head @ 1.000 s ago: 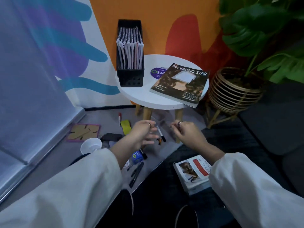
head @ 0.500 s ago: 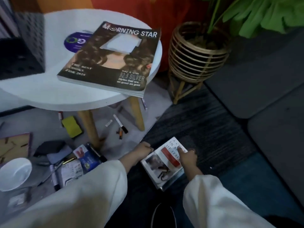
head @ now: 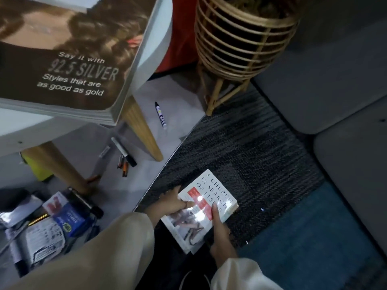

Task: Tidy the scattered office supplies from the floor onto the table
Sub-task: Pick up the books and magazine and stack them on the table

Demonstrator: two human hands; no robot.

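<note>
A white paperback book (head: 217, 197) lies on the dark carpet near the bottom centre. My left hand (head: 173, 203) grips its left edge, thumb on the cover. My right hand (head: 219, 229) holds its right edge, fingers laid over the cover. The round white table (head: 159, 38) stands close at upper left, with a thick magazine (head: 69, 68) on it. Markers (head: 123, 151) and a pen (head: 160, 114) lie on the grey floor by the table legs. A blue staples box (head: 71, 218), papers and other small supplies are scattered at lower left.
A rattan plant stand (head: 240, 38) stands right of the table. A grey sofa (head: 345, 122) fills the right side. A yellow pad (head: 37, 170) lies behind a wooden table leg (head: 144, 130). A blue rug (head: 314, 237) covers the lower right floor.
My head has dropped closer to the floor and table. Both hands came down from mid-air onto the book and now hold its two edges.
</note>
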